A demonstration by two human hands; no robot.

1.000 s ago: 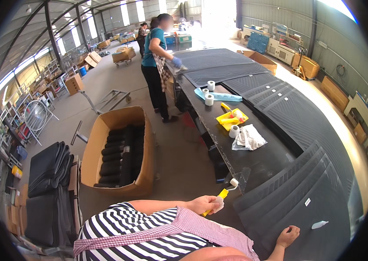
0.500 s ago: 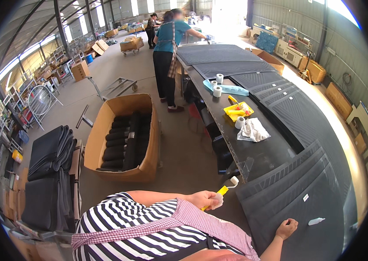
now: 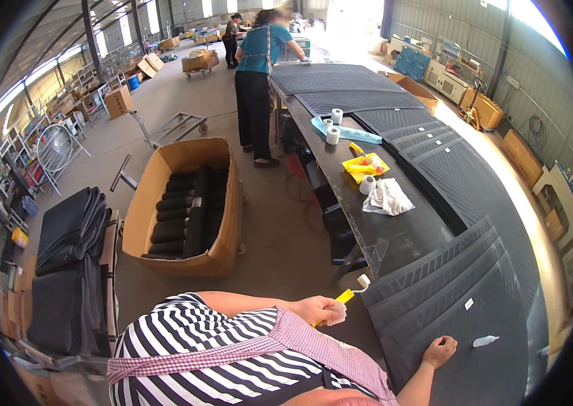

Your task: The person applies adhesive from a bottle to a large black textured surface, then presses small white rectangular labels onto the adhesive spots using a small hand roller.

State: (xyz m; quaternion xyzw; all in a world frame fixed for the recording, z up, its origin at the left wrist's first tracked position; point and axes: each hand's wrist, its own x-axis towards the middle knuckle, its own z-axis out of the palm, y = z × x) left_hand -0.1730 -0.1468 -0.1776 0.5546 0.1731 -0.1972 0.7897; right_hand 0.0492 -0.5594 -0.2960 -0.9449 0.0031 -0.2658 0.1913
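The left hand (image 3: 318,310) is clamped around the yellow handle of a small roller (image 3: 345,296), whose white head projects just beside the nearest mats (image 3: 428,284). The right hand (image 3: 440,350) is over these black, ribbed, overlapping sheets, fingers curled; whether the fingertips meet cannot be told. A white nozzled bottle (image 3: 485,341) lies on its side near it. Farther along the dark worktable (image 3: 405,238) are a plastic bag (image 3: 389,197) with whitish contents, a yellow tray (image 3: 352,174) of tools, white rolls (image 3: 332,137) and a pale-blue strip (image 3: 364,137). A co-worker (image 3: 256,57) in teal leans over the far end. On the floor: a carton (image 3: 188,266) of black cylinders, folded black sheets (image 3: 63,304) and a flat cart (image 3: 181,127). A corrugated wall (image 3: 449,27) bounds the hall's right side, beside a bright opening (image 3: 356,17).
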